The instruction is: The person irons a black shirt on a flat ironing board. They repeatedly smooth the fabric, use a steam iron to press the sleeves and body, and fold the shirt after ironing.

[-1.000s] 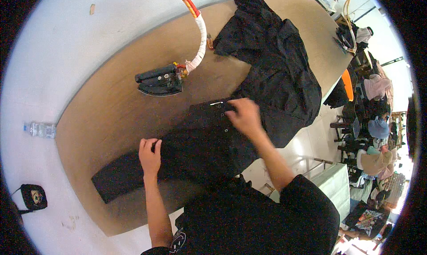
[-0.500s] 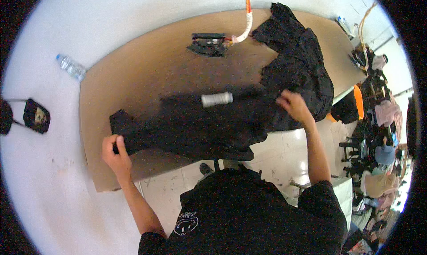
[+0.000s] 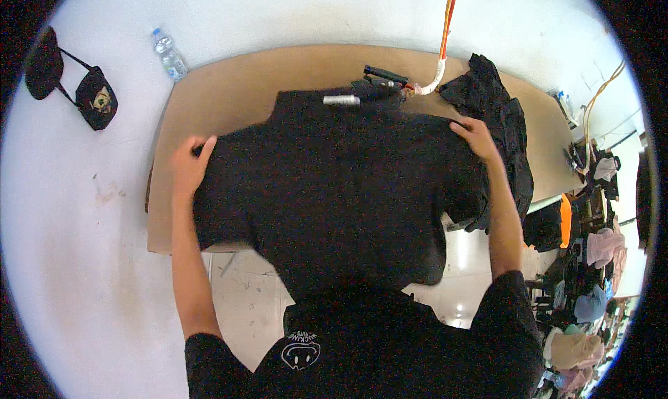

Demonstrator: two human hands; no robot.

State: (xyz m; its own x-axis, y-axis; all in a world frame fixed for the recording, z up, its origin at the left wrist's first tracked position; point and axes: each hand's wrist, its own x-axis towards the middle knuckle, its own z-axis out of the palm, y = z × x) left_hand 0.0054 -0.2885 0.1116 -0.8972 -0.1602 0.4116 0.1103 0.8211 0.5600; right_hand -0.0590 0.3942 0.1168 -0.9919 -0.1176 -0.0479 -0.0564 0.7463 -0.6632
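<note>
A black shirt [image 3: 341, 183] is spread out between my hands, its body hanging over the near edge of the tan board [image 3: 209, 93] toward me. A small white label-like strip [image 3: 341, 100] shows near its neck end. At the left shoulder or sleeve, my left hand [image 3: 191, 168] pinches the cloth, thumb on top. My right hand [image 3: 474, 136] grips the upper edge on the other side, fingertips closed on the fabric. Behind the neck end lies an iron [image 3: 385, 77], partly covered by the shirt, with its white-wrapped cord [image 3: 433, 80] rising from it.
A heap of black garments [image 3: 511, 121] lies at the board's right side. A plastic bottle [image 3: 169, 54] stands by the wall at the far left corner. On the left wall hangs a black bag [image 3: 97, 98]. Farther right are people and piles of cloth [image 3: 591, 305].
The shirt has been opened out wider and squared up, its neck end now away from me near the iron. My right hand has shifted up its edge; the view has also tilted.
</note>
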